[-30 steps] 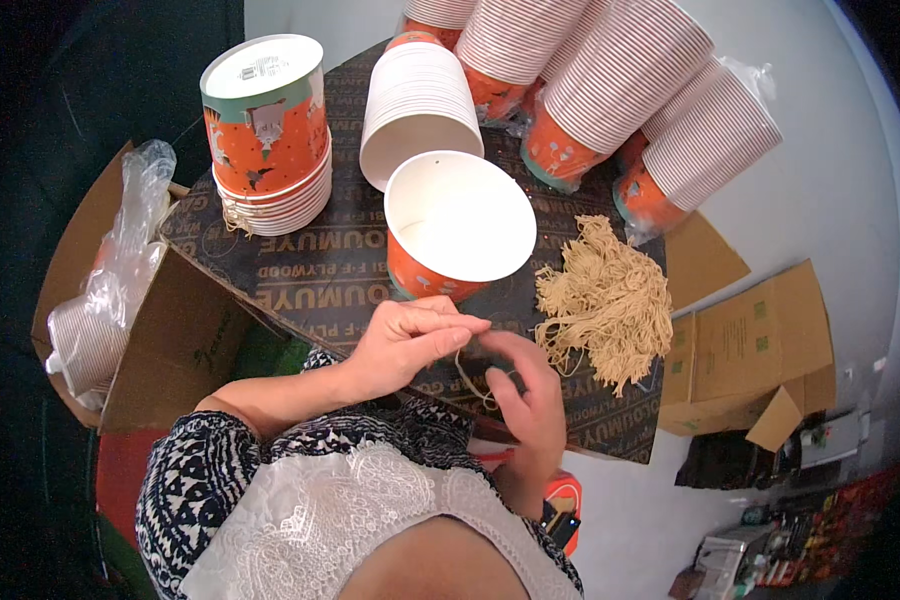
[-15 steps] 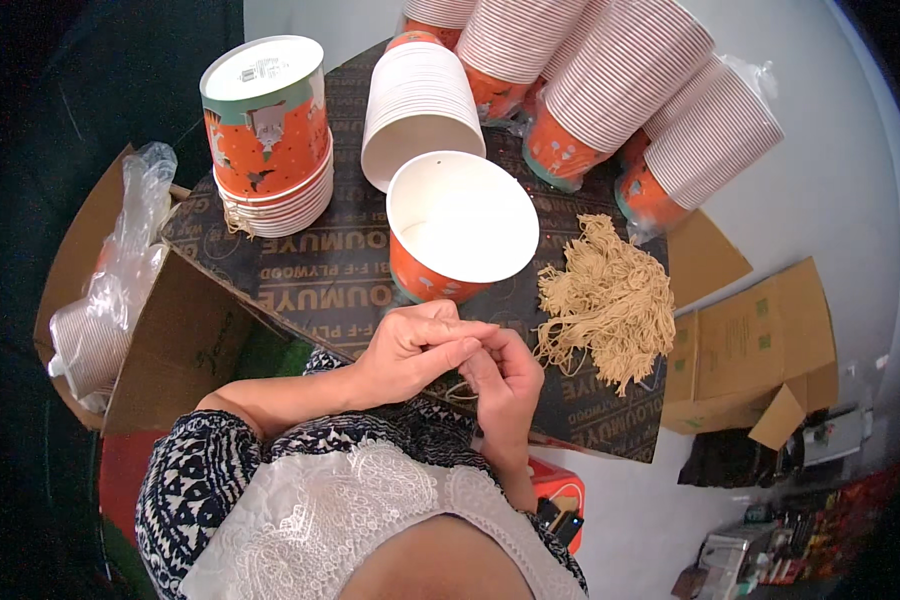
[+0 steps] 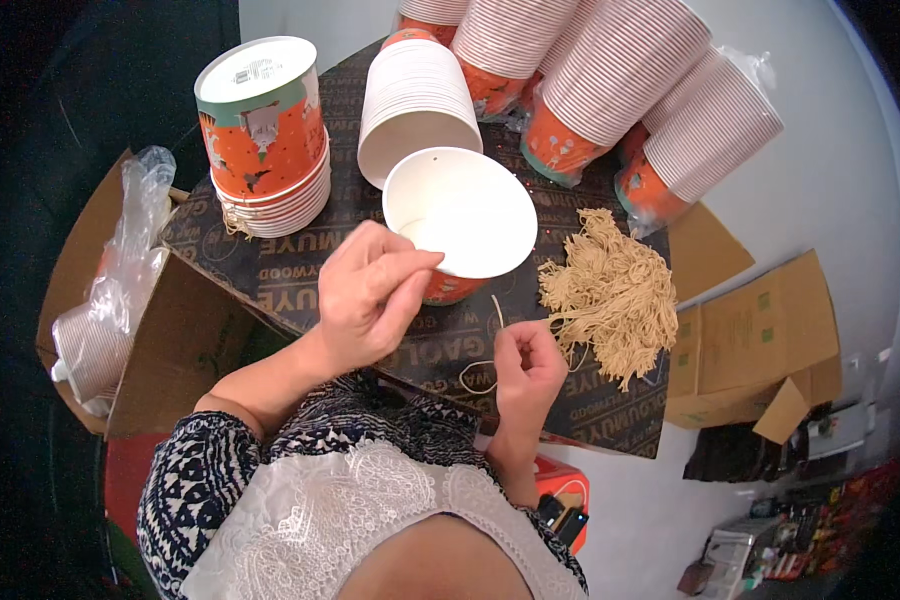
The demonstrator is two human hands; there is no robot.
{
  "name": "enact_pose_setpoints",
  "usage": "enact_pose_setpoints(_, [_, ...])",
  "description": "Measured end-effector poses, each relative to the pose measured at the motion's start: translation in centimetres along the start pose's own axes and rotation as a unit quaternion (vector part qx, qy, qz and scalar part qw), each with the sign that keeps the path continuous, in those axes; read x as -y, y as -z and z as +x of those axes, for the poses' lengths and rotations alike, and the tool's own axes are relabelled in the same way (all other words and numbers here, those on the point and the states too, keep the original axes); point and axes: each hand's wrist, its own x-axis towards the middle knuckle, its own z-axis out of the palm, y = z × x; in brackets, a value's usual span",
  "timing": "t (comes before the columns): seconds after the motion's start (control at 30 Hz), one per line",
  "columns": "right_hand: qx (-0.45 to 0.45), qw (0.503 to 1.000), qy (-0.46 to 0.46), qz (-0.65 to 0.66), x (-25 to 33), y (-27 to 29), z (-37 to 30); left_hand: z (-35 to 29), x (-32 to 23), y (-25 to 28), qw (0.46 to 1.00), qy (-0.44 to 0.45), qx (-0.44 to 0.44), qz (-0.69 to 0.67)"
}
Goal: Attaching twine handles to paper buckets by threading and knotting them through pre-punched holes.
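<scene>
Pinching a length of tan string [image 3: 482,372], the right hand [image 3: 526,372] has its grip narrow around it, at 6 o'clock of the open paper bucket [image 3: 460,215]. Left hand [image 3: 368,295] at the bucket's 8 o'clock rim, fingers pinched together; whether they hold anything, cannot tell. String bundle [image 3: 610,295] lies at 3 o'clock on the table [image 3: 300,290]. Stacked buckets [image 3: 267,140] at 10 o'clock.

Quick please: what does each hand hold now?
Left hand: closed, fingertips at the white-and-orange paper cup rim.
Right hand: closed, pinching thin beige string.
</scene>
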Motion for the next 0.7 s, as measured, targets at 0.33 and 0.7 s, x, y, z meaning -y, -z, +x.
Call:
enact_pose_setpoints(0.33, [-0.008,1.0,-0.006,0.001,-1.0,-0.8,1.6,-0.8,1.1,-0.1,0.999,0.038,-0.004,-0.026])
enact_pose_setpoints(0.7, [-0.002,1.0,0.02,-0.013,-2.2,-1.3,2.4,1.3,0.8,0.7,0.999,0.011,0.041,0.002])
